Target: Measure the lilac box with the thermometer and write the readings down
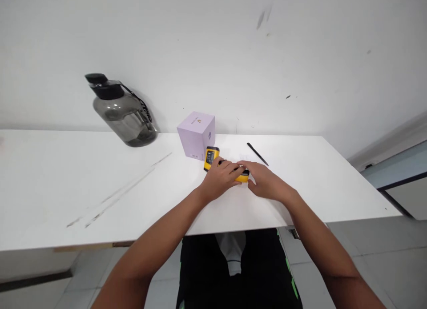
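Both hands meet over a yellow gadget (242, 178) with black trim, near the middle of the white worktop (300, 175), in front of and slightly to the right of a lilac box (191, 139). The left hand (220, 178) lies across it with the fingers bent over the top, closed on the part nearest the right hand; this probably keeps it from sliding. The right hand (265, 180) curves around the right end, thumb on the near side and fingers on the far side, as if to steady it from there; whether it truly grips or only touches, I cannot tell.

Beyond the left hand's fingers, a yellow block with a dark panel (210, 157) shows beside the box's near right corner. The left hand hides the join, so it is unclear whether this is 1 piece with the gadget or a 2nd thing.

A black pen (258, 154) lies at a slant behind the right hand, near enough to be within easy reach. A grey bottle (125, 113) with a black cap is at the back left, close to the wall (213, 55), where it seems well out of the arms' way; its lean may come from the wide lens
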Demonstrator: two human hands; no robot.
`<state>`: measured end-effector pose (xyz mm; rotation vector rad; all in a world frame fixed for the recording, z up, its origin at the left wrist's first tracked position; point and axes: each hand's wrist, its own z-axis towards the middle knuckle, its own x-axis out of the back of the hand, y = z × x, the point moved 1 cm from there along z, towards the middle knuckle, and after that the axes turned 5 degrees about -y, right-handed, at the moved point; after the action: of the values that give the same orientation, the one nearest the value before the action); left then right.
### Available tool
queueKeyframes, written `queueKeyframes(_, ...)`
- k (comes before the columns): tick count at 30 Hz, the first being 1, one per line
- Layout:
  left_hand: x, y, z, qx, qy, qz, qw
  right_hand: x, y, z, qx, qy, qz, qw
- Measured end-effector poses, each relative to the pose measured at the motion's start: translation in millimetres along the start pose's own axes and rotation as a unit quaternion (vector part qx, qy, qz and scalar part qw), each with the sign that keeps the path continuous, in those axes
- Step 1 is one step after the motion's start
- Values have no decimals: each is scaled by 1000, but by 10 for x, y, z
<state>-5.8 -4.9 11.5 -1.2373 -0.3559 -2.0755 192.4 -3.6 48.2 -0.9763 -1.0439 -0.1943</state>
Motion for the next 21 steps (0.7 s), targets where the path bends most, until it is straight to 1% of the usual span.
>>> queueKeyframes(1,24,-4,3,-2,23,6,1000,52,24,59,-24,-53,56,997)
queueKeyframes(2,45,-10,7,-2,44,9,999,90,62,117,-35,-105,127,986)
queueKeyframes(3,64,-17,11,0,61,10,998,110,106,171,-32,-151,215,964)
queueKeyframes(4,78,-23,15,2,74,8,997,111,149,222,-30,-173,315,933)
queueKeyframes(5,89,-28,17,3,83,4,997,94,188,269,-31,-157,411,897)
queueKeyframes(7,100,-27,17,-5,82,-18,996,-5,225,347,-49,-126,552,823)
queueKeyframes(8,100,-20,14,-15,73,-36,997,-80,220,379,-70,-123,595,791)
queueKeyframes(9,97,-7,8,-26,61,-56,996,-160,203,406,-102,-125,623,765)
queueKeyframes(11,86,30,-10,-46,41,-85,995,-308,145,440,-175,-150,653,722)
queueKeyframes(12,77,50,-21,-54,42,-90,994,-363,111,447,-200,-157,661,706)
queueKeyframes(14,53,85,-42,-66,72,-94,991,-430,49,441,-219,-150,680,683)
queueKeyframes(16,22,101,-54,-76,123,-105,984,-454,4,418,-196,-106,704,674)
queueKeyframes(17,5,99,-55,-75,147,-107,981,-457,-10,407,-176,-75,713,675)
queueKeyframes(19,-25,64,-50,-42,183,-73,979,-447,-15,394,-135,-3,716,685)
queueKeyframes(21,-38,-18,-50,33,203,0,979,-409,16,394,-114,68,705,697)
